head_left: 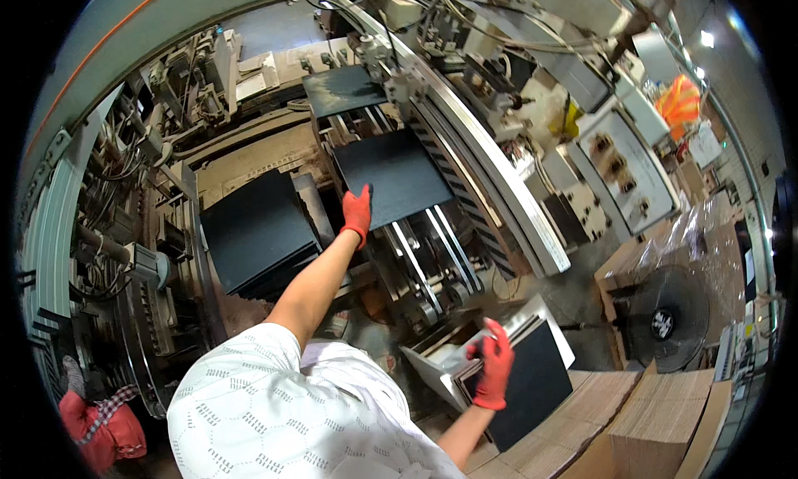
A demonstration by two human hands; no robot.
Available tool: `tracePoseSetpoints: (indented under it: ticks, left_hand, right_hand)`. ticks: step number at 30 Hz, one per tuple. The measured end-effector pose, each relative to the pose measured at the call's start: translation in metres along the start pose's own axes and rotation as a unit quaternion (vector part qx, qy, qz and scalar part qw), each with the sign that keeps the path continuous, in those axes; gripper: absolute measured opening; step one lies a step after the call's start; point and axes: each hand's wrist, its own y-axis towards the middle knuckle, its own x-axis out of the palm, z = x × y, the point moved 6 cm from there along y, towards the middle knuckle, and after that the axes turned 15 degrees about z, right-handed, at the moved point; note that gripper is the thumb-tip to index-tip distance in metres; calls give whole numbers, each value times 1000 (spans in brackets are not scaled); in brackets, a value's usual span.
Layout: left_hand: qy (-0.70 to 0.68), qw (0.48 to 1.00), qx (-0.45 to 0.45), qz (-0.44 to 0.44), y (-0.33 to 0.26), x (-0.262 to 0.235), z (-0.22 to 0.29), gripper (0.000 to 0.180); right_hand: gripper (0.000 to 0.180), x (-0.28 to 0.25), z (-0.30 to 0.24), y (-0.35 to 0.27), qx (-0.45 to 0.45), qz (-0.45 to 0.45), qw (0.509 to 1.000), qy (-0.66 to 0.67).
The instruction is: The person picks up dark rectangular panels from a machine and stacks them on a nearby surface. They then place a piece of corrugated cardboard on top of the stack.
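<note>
While left hand presses one black sheet, right hand grips one board.

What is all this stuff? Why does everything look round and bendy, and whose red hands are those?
The picture comes from a small camera worn on a person's head, looking down. Its very wide lens bends straight edges, so the scene looks round.

The red hands are that person's own, in red gloves. The left hand reaches out and touches the edge of a flat black sheet lying on the rails of a big grey machine. Another black sheet lies further along the rails. Beside the rails sits a stack of black sheets.

The right hand grips more boards, black on top with pale edges, lower down. Brown cardboard stacks stand at the bottom right, with a round fan near them.
</note>
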Motion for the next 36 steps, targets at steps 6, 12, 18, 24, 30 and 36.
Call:
tracePoseSetpoints:
  ticks: [6,12,18,24,30,36]
  left_hand:
    - [40,967,54,-246,-30,-50,33,47]
    - [62,973,144,-169,-7,-227,75,45]
    - [290,899,313,101,28,-379,95,68]
    - [409,894,165,80,52,-413,16,77]
    - [254,934,200,153,60,-412,-6,66]
    - [197,962,49,185,88,-428,4,66]
  right_hand:
    - [56,176,31,30,62,-221,972,56]
    - [63,279,75,81,139,-188,972,24]
    - [49,336,111,116,140,-67,982,105]
    - [45,347,104,115,120,-15,989,89]
    - [43,342,114,129,101,-3,991,86]
    - [43,340,114,128,128,3,988,85]
